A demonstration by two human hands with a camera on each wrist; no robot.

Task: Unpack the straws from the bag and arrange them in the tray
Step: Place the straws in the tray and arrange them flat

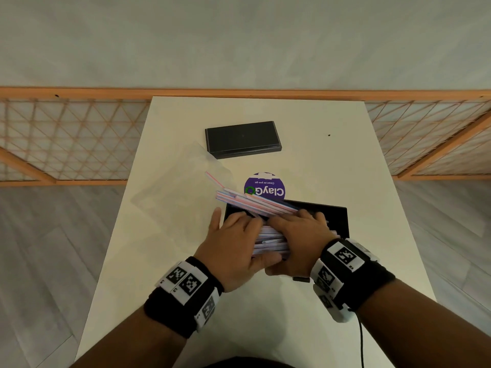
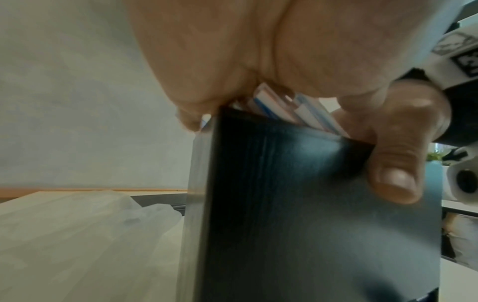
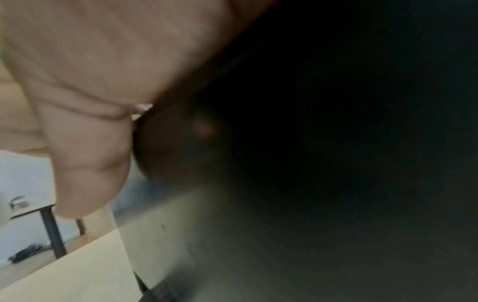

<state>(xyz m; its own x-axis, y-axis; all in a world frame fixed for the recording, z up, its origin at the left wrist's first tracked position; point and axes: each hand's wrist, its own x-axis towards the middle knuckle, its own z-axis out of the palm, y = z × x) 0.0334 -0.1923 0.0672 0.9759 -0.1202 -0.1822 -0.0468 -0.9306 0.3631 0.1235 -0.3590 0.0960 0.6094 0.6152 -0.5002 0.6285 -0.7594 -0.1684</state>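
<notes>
A bundle of white straws (image 1: 255, 203) with red and blue stripes lies slanted across the open black tray (image 1: 337, 219), its far ends sticking out past the tray's left rim. My left hand (image 1: 239, 235) and right hand (image 1: 300, 235) sit side by side over the bundle, fingers curled over it and thumbs at the near wall. In the left wrist view the straws (image 2: 297, 110) show above the tray wall (image 2: 284, 204), with the right thumb (image 2: 395, 163) pressed on that wall. The clear bag (image 1: 180, 192) lies flat to the left. The right wrist view is mostly dark.
A second flat black piece (image 1: 241, 139), like a lid, lies at the back of the white table (image 1: 292, 314). A round purple sticker (image 1: 265, 188) is just beyond the tray. A wooden lattice screen (image 1: 66, 139) runs behind the table.
</notes>
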